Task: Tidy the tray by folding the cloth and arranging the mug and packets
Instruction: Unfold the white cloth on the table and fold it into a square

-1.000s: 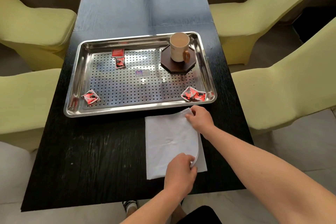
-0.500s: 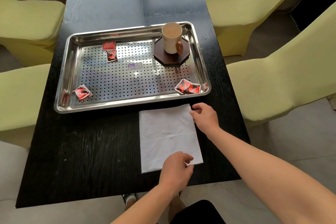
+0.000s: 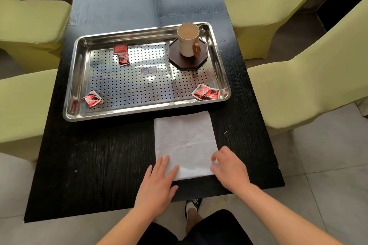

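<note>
moved: the right hand [image 3: 231,169] has come from the cloth's far right corner to its near right corner. the left hand [image 3: 157,185] has shifted to the near left corner. the cloth [image 3: 185,141] is in the same spot, its lifted layer now down flat.
left hand: flat, fingers straight, pressing the cloth's near left corner.
right hand: blurred, fingers loosely curled at the near right corner; i cannot tell whether it pinches the edge or only touches it.
cloth: on the table [image 3: 95,165], outside the tray [image 3: 78,77], folded into a tall rectangle with its far edge just beside the tray's near rim.
risk, fold: if one corner is lifted ahead of the other, the layers may slide apart and the edges end up askew, since soft cloth has little hold on a smooth top.
risk, tray: a cloth pushed forward may bump the rim and scatter the light packets [image 3: 92,99].
risk, mug: the mug [image 3: 188,42] stands on a coaster [image 3: 189,61] in the far right corner; an arm reaching past for packets could tip it. whether it holds liquid i cannot tell.
count: cloth one; tray one; mug one; coaster one; sticker [image 3: 149,70] one.
count, packets: five: two close together at far left, one near left, two overlapping near right.
count, chairs [image 3: 298,93]: four.
</note>
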{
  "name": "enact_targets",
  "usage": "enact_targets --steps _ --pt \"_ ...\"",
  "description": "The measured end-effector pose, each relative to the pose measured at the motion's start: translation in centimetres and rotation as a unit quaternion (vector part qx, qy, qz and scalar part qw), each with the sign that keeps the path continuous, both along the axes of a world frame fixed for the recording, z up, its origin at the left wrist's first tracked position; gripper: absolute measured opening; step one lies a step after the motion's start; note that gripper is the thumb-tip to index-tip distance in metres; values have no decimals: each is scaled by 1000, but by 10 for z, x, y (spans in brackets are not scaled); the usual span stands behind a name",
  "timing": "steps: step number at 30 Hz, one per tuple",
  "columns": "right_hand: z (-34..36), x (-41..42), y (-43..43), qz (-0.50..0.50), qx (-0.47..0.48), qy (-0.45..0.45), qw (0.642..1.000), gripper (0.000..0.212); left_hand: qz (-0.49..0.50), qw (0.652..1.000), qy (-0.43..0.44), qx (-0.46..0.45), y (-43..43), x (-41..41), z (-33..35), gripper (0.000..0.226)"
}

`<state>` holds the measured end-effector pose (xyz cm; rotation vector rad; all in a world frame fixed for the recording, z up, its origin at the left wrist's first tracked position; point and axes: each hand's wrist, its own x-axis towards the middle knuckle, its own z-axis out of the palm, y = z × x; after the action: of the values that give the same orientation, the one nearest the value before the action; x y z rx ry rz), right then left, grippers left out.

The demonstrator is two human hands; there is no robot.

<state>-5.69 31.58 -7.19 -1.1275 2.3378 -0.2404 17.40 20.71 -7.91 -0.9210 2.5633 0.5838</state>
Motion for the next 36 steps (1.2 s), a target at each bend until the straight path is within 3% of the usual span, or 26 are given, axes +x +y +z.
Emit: enact_targets --steps 3,5,8,10,14,22,30,36 --pt "-4 5 14 -42 4 -10 999 21 25 999 16 25 3 7 0 61" --pt "-2 5 15 -64 -3 -10 998 27 115 990 62 54 5 6 4 53" --pt "1 6 14 -112 -22 -35 993 34 280 946 136 88 5 -1 10 40" --pt "2 7 13 -139 -32 -42 989 32 362 911 160 119 0 -8 13 45" --pt "2 12 13 -179 -23 -47 982 21 487 843 145 176 -9 -17 20 52" --pt "5 10 11 -290 -15 -149 945 14 587 746 140 282 -17 -9 11 23" --pt "10 16 6 -286 65 -207 933 20 632 667 165 360 -20 14 10 15" --pt "10 44 -12 -207 75 -188 957 19 645 660 183 338 -27 36 11 15"
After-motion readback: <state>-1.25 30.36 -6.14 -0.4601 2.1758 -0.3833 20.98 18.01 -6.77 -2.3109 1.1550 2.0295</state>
